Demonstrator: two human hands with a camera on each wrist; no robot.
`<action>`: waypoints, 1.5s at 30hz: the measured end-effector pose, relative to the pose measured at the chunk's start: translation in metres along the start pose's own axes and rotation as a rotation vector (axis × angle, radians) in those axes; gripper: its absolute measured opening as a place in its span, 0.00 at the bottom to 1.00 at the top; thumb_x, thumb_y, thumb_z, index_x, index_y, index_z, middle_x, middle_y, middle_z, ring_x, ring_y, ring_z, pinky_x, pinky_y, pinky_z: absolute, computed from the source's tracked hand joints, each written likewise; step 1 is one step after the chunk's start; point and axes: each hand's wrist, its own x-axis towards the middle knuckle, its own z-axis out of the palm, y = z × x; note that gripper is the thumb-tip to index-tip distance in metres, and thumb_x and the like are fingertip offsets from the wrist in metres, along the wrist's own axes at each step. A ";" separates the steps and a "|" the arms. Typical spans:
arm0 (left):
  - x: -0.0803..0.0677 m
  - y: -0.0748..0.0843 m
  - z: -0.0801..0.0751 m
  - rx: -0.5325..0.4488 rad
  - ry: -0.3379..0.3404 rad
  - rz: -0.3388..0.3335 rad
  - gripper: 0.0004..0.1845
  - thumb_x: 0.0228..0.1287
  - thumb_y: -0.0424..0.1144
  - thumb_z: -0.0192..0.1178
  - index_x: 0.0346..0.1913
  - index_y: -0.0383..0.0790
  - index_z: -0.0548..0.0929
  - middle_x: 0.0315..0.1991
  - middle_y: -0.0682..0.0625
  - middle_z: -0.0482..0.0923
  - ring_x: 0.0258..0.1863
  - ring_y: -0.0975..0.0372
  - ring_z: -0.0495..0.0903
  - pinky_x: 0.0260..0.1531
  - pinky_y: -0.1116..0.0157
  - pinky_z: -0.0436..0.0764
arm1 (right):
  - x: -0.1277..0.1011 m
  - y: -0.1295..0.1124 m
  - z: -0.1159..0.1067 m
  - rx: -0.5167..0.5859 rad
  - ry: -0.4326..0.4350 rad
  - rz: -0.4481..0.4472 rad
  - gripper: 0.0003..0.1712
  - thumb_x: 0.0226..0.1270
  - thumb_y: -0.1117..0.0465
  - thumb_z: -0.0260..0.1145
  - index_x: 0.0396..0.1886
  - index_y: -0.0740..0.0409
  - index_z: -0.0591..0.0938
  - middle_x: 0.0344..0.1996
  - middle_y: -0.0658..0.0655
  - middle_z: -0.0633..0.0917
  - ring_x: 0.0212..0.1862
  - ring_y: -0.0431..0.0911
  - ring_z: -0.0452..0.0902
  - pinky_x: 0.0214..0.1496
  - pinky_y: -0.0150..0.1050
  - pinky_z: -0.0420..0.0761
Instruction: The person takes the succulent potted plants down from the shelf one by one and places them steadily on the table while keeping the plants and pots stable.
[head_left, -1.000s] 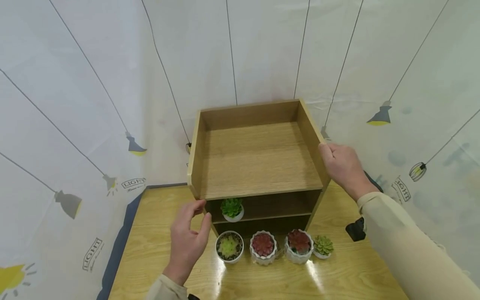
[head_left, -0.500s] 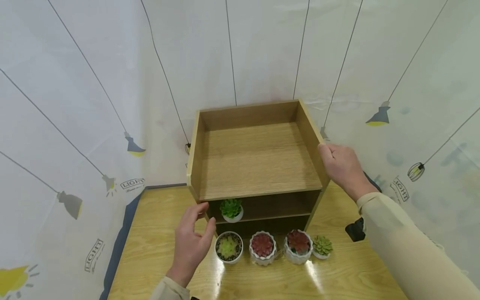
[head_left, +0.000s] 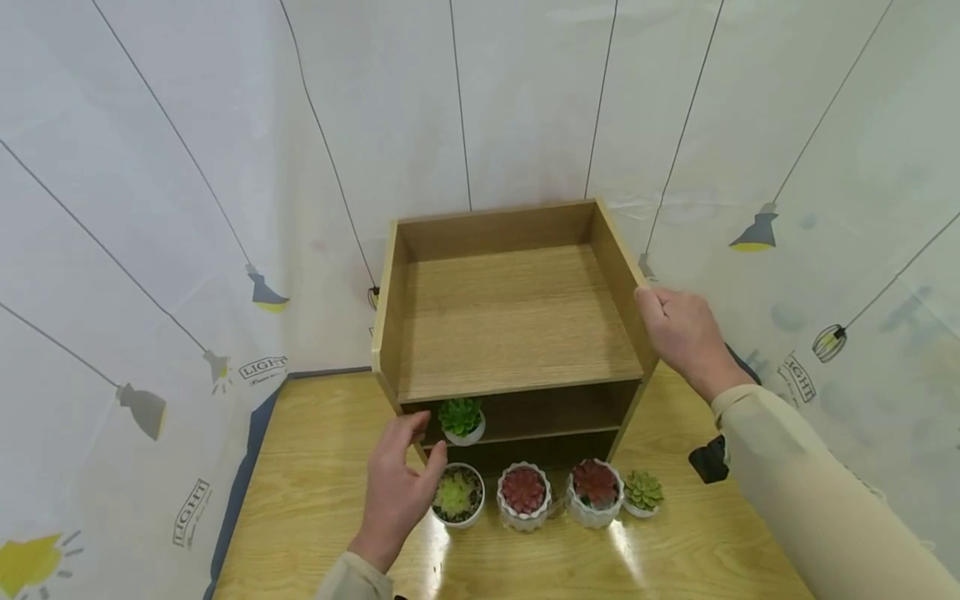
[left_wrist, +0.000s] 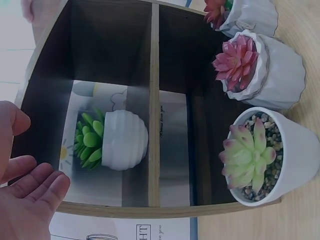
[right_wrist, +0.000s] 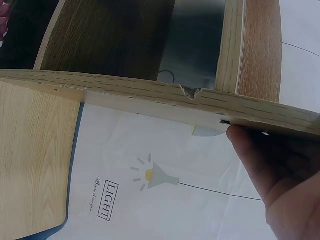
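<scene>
The green succulent in a white pot (head_left: 462, 419) stands upright on the middle shelf of the wooden shelf unit (head_left: 517, 333), toward its left end, and the left wrist view shows it (left_wrist: 112, 140) alone in that compartment. The left hand (head_left: 401, 486) hovers just in front of that opening, fingers loosely spread and relaxed, thumb apart, holding nothing; its fingertips (left_wrist: 47, 182) are close to the pot but not touching it. Directly below, on the tabletop (head_left: 315, 500), a pale green succulent in a round white pot with pebbles (head_left: 457, 495) sits just beside the left hand's thumb, touching or nearly so. To its right stand 3 more pots in a row before the unit: a red succulent in a ribbed white pot (head_left: 523, 494), a second red succulent (head_left: 596, 490), and a small green succulent (head_left: 644, 492). The right hand (head_left: 681, 333) grips the upper edge of the unit's right side panel, fingers curled over it, thumb pressed against the board (right_wrist: 250, 145). A patterned curtain (head_left: 187, 208) hangs behind.
</scene>
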 end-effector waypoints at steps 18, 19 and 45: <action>-0.001 0.004 0.010 0.032 -0.099 -0.164 0.27 0.62 0.34 0.71 0.62 0.27 0.78 0.53 0.36 0.80 0.49 0.46 0.82 0.49 0.48 0.85 | 0.000 0.001 0.000 0.000 -0.009 0.004 0.33 0.84 0.48 0.39 0.14 0.54 0.62 0.11 0.48 0.60 0.16 0.44 0.51 0.20 0.37 0.58; -0.001 0.005 0.011 0.036 -0.107 -0.175 0.28 0.62 0.35 0.71 0.63 0.27 0.78 0.53 0.36 0.80 0.49 0.46 0.82 0.49 0.48 0.85 | 0.000 0.001 0.000 0.000 -0.009 0.006 0.33 0.84 0.48 0.39 0.14 0.54 0.62 0.11 0.48 0.60 0.16 0.44 0.51 0.20 0.37 0.58; 0.002 0.001 0.032 0.076 -0.197 -0.341 0.35 0.65 0.42 0.70 0.71 0.30 0.72 0.57 0.31 0.77 0.55 0.40 0.79 0.54 0.41 0.80 | 0.000 0.000 0.000 0.003 -0.007 0.006 0.33 0.84 0.48 0.39 0.13 0.53 0.61 0.10 0.48 0.60 0.16 0.44 0.51 0.20 0.37 0.58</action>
